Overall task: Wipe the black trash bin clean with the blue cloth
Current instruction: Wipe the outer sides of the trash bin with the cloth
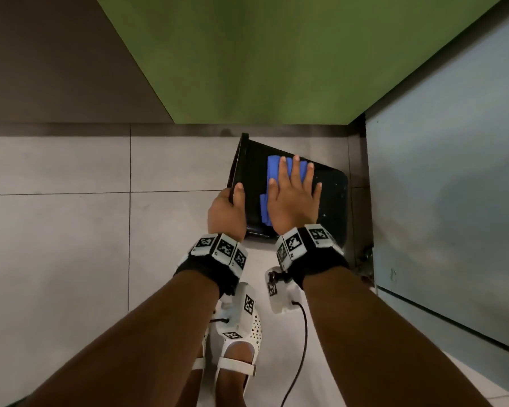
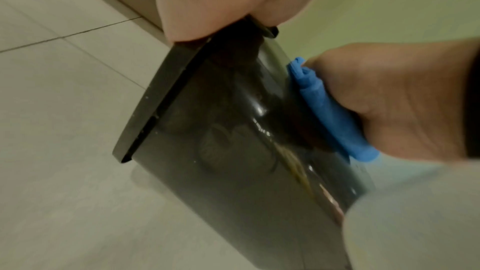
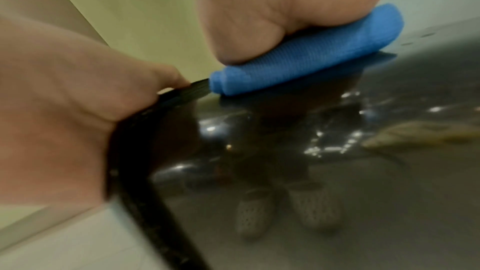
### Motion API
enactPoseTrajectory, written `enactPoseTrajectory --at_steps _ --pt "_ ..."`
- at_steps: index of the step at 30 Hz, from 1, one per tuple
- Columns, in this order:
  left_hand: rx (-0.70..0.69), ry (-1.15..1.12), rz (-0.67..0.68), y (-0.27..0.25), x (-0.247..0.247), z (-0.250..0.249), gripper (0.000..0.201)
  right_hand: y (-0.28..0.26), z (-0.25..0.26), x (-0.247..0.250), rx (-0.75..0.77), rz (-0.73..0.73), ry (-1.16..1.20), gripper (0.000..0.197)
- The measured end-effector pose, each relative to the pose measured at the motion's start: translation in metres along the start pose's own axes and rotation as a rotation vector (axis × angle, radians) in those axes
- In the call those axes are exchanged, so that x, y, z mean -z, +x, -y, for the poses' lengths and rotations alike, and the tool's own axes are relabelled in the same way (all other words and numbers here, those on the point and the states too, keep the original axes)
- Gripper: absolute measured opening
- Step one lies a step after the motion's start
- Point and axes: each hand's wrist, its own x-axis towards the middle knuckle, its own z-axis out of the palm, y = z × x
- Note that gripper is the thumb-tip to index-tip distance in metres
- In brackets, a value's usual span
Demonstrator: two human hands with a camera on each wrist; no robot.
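Note:
The glossy black trash bin (image 1: pixel 332 201) lies tipped on its side on the tiled floor, rim to the left. My left hand (image 1: pixel 228 207) grips the bin's rim (image 2: pixel 145 106), thumb over the edge. My right hand (image 1: pixel 294 195) lies flat with straight fingers on the folded blue cloth (image 1: pixel 274 165), pressing it onto the bin's upper wall. From the left wrist, the cloth (image 2: pixel 335 116) shows as a folded wad under the palm. In the right wrist view the blue cloth (image 3: pixel 306 56) sits on the shiny bin wall (image 3: pixel 311 171), and a yellowish smear (image 3: pixel 415 132) lies to its right.
A green wall (image 1: pixel 276 60) stands right behind the bin and a pale blue panel (image 1: pixel 453 186) closes the right side. Grey floor tiles (image 1: pixel 56 230) spread to the left. My white sandalled feet (image 1: pixel 238 348) and a black cable (image 1: pixel 300 348) are below the wrists.

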Motion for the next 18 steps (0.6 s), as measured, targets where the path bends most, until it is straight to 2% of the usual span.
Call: enactPoseTrajectory --at_steps 6,10,15,18 --pt "0.044 0.049 0.078 0.004 0.004 0.003 0.049 -0.049 0.019 -0.021 0.173 -0.056 -0.089 0.055" --pt "0.055 -0.018 0.083 0.001 0.002 0.015 0.045 -0.038 0.011 -0.021 0.18 -0.009 -0.06 0.056" --pt "0.068 -0.094 0.074 -0.008 0.0 0.029 0.04 0.001 -0.018 -0.008 -0.015 -0.038 0.005 0.054" --pt "0.066 -0.112 0.049 -0.007 0.0 0.029 0.041 0.006 -0.017 -0.007 -0.124 -0.041 0.027 0.055"
